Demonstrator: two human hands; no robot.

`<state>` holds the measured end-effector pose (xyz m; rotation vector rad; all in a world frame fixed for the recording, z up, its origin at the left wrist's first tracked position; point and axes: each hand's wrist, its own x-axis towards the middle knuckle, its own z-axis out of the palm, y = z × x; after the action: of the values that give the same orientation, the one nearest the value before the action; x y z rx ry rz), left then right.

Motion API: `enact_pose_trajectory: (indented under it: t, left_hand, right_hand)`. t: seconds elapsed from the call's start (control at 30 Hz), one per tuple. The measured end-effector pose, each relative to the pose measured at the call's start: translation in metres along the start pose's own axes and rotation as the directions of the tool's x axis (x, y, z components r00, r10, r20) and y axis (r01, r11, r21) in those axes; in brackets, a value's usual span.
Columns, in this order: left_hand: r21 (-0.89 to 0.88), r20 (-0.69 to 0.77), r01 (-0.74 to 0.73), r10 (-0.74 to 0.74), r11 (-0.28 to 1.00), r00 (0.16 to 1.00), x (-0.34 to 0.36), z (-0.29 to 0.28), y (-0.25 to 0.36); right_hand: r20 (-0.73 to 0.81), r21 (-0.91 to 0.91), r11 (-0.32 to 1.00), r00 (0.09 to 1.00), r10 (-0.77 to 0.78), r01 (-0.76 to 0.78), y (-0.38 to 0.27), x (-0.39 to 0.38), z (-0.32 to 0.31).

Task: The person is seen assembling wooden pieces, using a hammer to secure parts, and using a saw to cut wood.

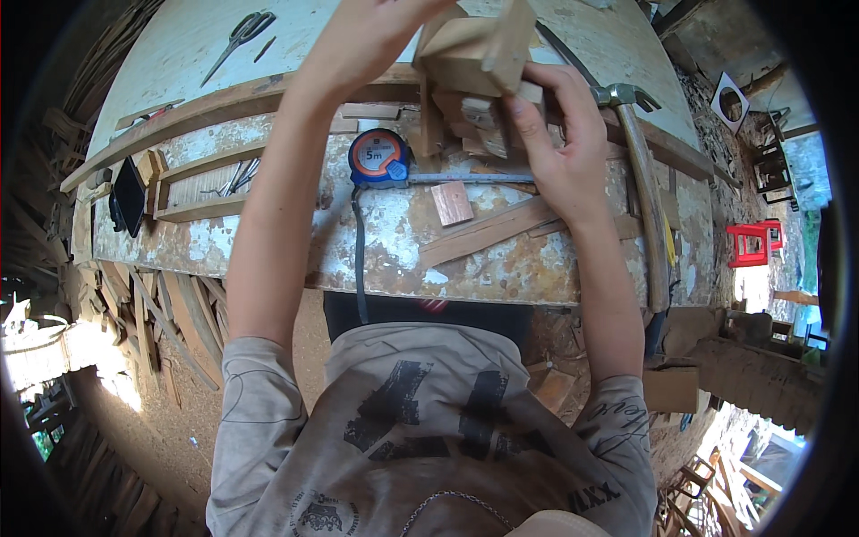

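Observation:
A small wooden assembly (465,52), built of boards joined at angles, is raised above the far half of the workbench. My right hand (568,134) grips its lower right side, thumb in front and fingers curled behind. At the top edge, my left hand (380,22) reaches toward the upper left of the assembly. Its fingers are cut off by the picture's edge, so their grip is hidden. Below lie a blue and orange tape measure (378,157) with its blade pulled out, a small wood block (452,203) and a flat wood strip (488,233).
A hammer (637,152) lies at the right of the paint-worn workbench (376,268). A long wooden rail (215,103) crosses the bench. Scissors (240,40) lie far left, near a wooden tray (201,211) of nails and a black phone-like object (128,197). A red stool (753,243) stands beyond, right.

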<state>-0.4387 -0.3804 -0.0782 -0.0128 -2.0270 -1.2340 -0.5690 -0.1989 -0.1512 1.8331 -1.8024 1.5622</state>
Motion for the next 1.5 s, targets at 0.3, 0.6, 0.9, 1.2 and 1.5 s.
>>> enact_pose_trajectory:
  t: [0.3, 0.6, 0.9, 1.2, 1.5]
  left_hand:
    - [0.172, 0.205, 0.339, -0.371, 0.925, 0.906, 0.023, 0.052, 0.052]
    - [-0.023, 0.093, -0.035, 0.037, 0.999, 0.995, 0.030, 0.063, 0.050]
    - [0.109, -0.011, -0.067, 0.069, 0.992, 0.998, 0.043, 0.060, 0.038]
    - [0.061, -0.273, 0.054, -0.035, 0.997, 0.961, 0.011, 0.039, 0.030]
    - [0.271, -0.262, 0.410, -0.343, 0.871, 0.902, -0.017, 0.078, 0.045]
  right_hand:
    - [-0.180, -0.091, 0.984, 0.970, -0.164, 0.150, -0.003, -0.006, -0.006]
    - [-0.249, -0.115, 0.972, 0.941, -0.228, 0.205, -0.006, -0.006, -0.017]
    - [-0.296, -0.120, 0.979, 0.935, -0.194, 0.165, -0.003, -0.006, -0.016]
    - [-0.422, 0.077, 0.996, 0.904, 0.071, -0.043, 0.012, -0.005, -0.018]
    - [-0.501, 0.013, 0.998, 0.863, 0.065, -0.068, 0.025, -0.004, -0.016]
